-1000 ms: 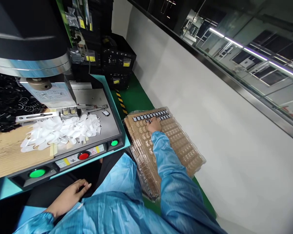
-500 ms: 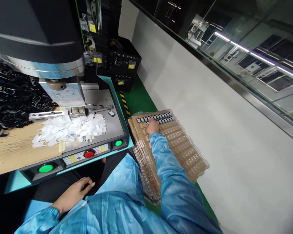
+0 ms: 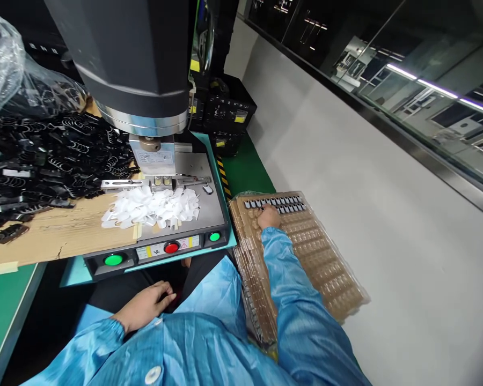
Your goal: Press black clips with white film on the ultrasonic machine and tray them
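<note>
Fingertips of my right hand (image 3: 269, 217) press down into the stack of brown blister trays (image 3: 326, 262), just below the row of small dark parts (image 3: 274, 202) seated along its far edge; whether they pinch one I cannot tell. My left hand (image 3: 147, 305) lies loosely curled and holding nothing on my lap, well apart. Left of the grip stands the press machine (image 3: 145, 69), its plate heaped with white plastic pieces (image 3: 153, 206), green and red buttons (image 3: 171, 247) along the front. Black clips (image 3: 44, 155) pile further left on cardboard. Right of the trays runs pale floor below a glass wall. Since a second ago my view has swung left; both hands have stayed put.
</note>
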### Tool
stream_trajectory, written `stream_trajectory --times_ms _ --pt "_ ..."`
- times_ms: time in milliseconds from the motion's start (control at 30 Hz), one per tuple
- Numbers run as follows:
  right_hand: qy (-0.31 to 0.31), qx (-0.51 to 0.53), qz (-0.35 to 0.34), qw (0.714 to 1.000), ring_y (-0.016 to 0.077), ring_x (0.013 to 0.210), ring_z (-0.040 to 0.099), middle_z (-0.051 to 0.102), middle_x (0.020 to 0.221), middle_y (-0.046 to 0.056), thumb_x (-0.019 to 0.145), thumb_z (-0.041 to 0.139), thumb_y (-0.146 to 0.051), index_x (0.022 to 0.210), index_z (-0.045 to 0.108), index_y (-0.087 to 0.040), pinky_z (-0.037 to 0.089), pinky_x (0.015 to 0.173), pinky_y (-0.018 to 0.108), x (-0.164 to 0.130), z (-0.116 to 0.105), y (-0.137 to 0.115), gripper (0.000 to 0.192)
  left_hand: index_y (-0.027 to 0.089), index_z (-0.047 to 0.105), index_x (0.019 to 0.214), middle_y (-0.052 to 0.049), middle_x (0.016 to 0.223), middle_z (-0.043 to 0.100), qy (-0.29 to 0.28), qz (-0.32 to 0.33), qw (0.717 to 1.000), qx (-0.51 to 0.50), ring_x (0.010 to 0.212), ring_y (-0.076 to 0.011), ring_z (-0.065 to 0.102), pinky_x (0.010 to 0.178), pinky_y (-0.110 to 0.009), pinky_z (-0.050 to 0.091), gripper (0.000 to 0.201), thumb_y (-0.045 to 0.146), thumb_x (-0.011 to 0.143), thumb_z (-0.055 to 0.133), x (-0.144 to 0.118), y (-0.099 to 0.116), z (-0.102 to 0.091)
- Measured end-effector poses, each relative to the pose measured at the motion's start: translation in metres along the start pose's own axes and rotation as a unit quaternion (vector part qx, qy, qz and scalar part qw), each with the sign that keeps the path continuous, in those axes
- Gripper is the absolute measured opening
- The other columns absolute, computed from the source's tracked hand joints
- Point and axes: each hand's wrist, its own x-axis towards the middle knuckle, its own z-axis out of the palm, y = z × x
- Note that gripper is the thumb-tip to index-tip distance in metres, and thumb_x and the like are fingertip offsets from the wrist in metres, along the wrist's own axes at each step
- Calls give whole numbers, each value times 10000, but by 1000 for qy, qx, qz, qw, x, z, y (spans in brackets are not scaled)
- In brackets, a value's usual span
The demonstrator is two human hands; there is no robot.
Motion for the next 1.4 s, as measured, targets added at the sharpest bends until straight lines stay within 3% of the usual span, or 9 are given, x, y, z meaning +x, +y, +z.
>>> stream_trajectory --times_ms 200,767,867,1000,1100,1167,1300,1400 --pt "9 10 24 1000 304 1207 662 706 1288 201 1010 604 -221 1284 741 -122 494 977 350 -2 -4 -5 322 226 661 1015 -81 1082 682 7 1 1000 7 984 -229 671 931 -362 478 390 540 1062 434 -1 0 -2" --pt "-11 18 2 1000 275 1237 654 708 1335 155 971 619 -171 1348 705 -162 503 1028 338 -9 -3 -3 387 228 658 1023 -83 1093 686 -2 1 1000 10 993 -233 680 934 -368 484 378 530 1065 435 -1 1 -2" --pt "-4 34 -5 999 298 1255 642 704 1325 166 964 627 -192 1328 712 -155 498 1060 371 -9 -11 -13 376 221 665 1054 -90 1118 684 2 3 1000 20 1006 -235 677 943 -374 487 367 511 1067 441 -4 13 -9" --pt "42 127 -72 988 284 1203 649 709 1263 145 984 576 -201 1262 729 -162 503 1067 381 -20 -25 -52 320 237 687 1084 -83 1135 688 20 42 999 15 1000 -227 675 943 -369 505 370 526 1078 458 -14 54 -32" --pt "30 216 -209 953 260 1141 657 713 1199 111 1000 570 -222 1222 745 -200 520 1047 370 -44 -37 -98 284 260 696 1125 -79 1155 692 75 100 992 12 1031 -230 669 953 -374 523 355 517 1095 453 -19 87 -55" --pt "1 247 -302 921 262 1143 647 711 1191 91 989 610 -230 1210 753 -229 523 1052 385 -63 -40 -127 262 263 696 1145 -88 1167 691 149 131 979 44 1064 -245 660 972 -397 524 332 492 1099 460 -18 101 -72" --pt "-31 252 -403 879 273 1175 618 684 1236 81 946 658 -178 1229 745 -258 521 1078 424 -91 -37 -165 307 245 685 1194 -113 1141 673 314 135 923 175 1058 -278 648 942 -435 512 297 431 1097 475 -3 100 -104" --pt "-34 261 -412 872 273 1199 612 657 1252 91 911 653 -121 1239 732 -249 524 1091 427 -101 -32 -178 362 224 676 1247 -136 1135 660 368 121 879 277 1045 -301 635 881 -445 492 273 314 1082 479 11 92 -124"
